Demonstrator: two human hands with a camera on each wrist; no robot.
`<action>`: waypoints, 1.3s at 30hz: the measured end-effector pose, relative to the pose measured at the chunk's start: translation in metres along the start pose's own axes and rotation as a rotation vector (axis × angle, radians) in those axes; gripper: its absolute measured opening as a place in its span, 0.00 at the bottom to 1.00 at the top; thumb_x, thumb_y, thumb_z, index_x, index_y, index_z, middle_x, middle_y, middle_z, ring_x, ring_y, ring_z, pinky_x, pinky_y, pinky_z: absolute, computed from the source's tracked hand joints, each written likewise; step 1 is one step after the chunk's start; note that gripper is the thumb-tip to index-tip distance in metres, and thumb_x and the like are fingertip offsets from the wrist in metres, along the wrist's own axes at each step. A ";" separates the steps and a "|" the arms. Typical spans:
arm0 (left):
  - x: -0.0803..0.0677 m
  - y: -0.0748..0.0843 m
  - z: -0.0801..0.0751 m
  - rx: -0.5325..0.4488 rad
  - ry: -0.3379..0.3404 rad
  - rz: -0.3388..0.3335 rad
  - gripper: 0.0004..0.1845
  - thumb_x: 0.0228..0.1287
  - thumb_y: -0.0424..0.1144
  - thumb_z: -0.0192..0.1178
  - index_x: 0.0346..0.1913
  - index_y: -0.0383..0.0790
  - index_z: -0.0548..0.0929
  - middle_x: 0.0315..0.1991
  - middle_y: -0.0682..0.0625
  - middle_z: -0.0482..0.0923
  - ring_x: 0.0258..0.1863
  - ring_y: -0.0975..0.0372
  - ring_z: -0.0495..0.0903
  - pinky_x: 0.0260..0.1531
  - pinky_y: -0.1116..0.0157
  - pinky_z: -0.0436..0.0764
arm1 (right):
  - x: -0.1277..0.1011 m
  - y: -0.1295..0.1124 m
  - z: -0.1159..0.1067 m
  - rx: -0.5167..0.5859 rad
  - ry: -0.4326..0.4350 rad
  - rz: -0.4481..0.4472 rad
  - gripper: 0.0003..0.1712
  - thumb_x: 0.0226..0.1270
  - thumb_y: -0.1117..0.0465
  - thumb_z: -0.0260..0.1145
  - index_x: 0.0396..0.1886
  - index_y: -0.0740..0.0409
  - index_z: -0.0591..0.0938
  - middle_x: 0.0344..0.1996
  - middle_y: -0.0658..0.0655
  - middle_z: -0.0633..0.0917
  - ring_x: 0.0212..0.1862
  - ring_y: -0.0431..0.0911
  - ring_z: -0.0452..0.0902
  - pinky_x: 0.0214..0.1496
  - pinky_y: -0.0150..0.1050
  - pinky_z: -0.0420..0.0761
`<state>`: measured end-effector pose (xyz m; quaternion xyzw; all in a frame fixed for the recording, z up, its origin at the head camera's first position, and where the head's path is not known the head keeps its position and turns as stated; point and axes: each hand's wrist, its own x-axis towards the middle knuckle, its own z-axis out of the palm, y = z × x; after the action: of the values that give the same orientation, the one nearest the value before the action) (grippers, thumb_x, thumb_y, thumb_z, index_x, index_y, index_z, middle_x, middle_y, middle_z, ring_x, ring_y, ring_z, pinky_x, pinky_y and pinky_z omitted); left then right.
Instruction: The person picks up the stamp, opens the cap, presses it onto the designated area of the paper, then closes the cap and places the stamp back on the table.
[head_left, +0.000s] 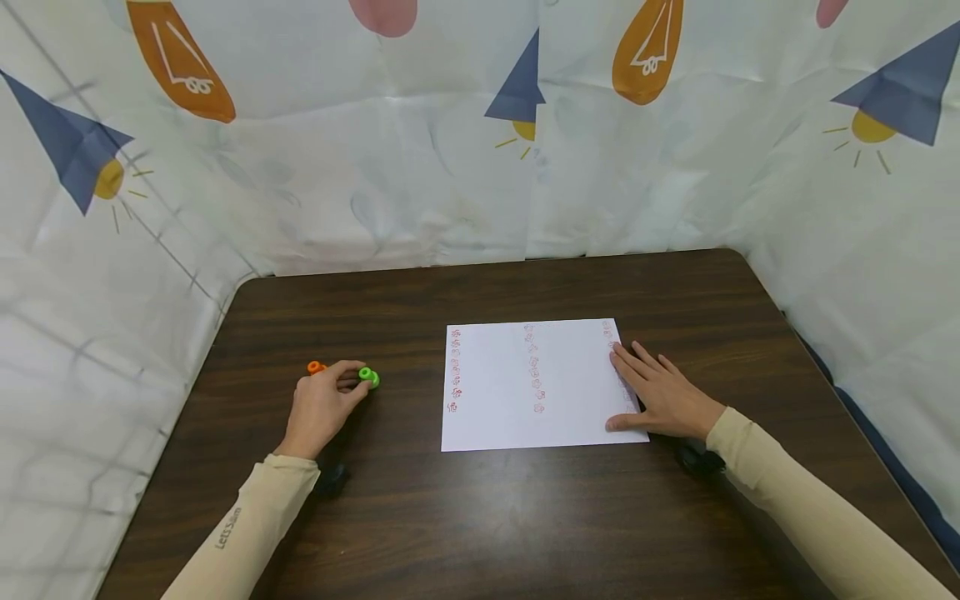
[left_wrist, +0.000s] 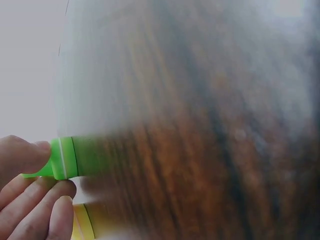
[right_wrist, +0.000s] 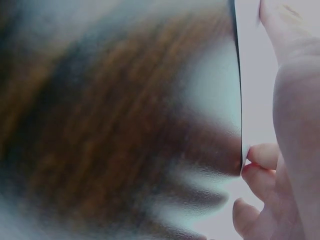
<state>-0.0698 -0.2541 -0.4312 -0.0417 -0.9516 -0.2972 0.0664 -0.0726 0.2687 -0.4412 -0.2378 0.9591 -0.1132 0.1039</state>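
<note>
Thumb and fingers of my left hand (head_left: 321, 410) pinch a small green toy stamp (head_left: 369, 377), a short cylinder with a narrower knob. It stands on or just over the table, left of the paper; the left wrist view shows the thumb against its green side (left_wrist: 65, 157). Below the fingers there, a yellow stamp (left_wrist: 84, 221) is partly hidden. An orange stamp (head_left: 316, 367) peeks out behind the hand in the head view. Spread fingers of my right hand (head_left: 663, 400) lie flat on the right edge of a white paper sheet (head_left: 577, 375), which bears columns of small red prints.
The dark wood-grain table (head_left: 480, 525) fills the lower view, its far edge meeting a white patterned curtain (head_left: 450, 167) that also hangs at both sides. Bare tabletop lies between the left hand and the paper. Black wrist devices sit under both wrists.
</note>
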 end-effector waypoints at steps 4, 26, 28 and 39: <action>0.000 0.001 -0.002 0.006 0.002 -0.001 0.17 0.67 0.36 0.68 0.56 0.33 0.86 0.45 0.35 0.90 0.40 0.47 0.92 0.42 0.48 0.90 | 0.000 0.000 0.000 0.002 0.001 0.002 0.68 0.57 0.25 0.69 0.83 0.63 0.56 0.83 0.65 0.57 0.83 0.68 0.48 0.78 0.76 0.53; -0.009 0.000 -0.045 0.117 0.256 0.174 0.18 0.63 0.38 0.71 0.54 0.35 0.87 0.44 0.35 0.90 0.25 0.48 0.86 0.28 0.53 0.85 | -0.002 0.001 -0.002 0.039 0.001 0.022 0.67 0.58 0.25 0.68 0.83 0.60 0.55 0.84 0.64 0.55 0.84 0.67 0.46 0.80 0.75 0.50; -0.009 -0.001 -0.051 0.151 0.274 0.210 0.21 0.62 0.37 0.72 0.57 0.34 0.86 0.48 0.32 0.89 0.28 0.44 0.86 0.32 0.48 0.86 | -0.003 0.003 -0.004 0.046 0.013 0.028 0.66 0.58 0.25 0.68 0.84 0.58 0.55 0.84 0.63 0.55 0.84 0.67 0.46 0.80 0.75 0.50; -0.002 -0.022 -0.092 0.384 0.271 0.383 0.45 0.60 0.59 0.72 0.73 0.33 0.73 0.66 0.25 0.75 0.68 0.28 0.71 0.56 0.28 0.76 | -0.017 0.028 -0.040 0.020 0.129 0.081 0.61 0.64 0.32 0.70 0.84 0.56 0.53 0.84 0.68 0.49 0.83 0.71 0.46 0.78 0.75 0.53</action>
<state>-0.0611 -0.3245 -0.3688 -0.1669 -0.9476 -0.0970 0.2544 -0.0799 0.3073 -0.4079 -0.1901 0.9714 -0.1336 0.0489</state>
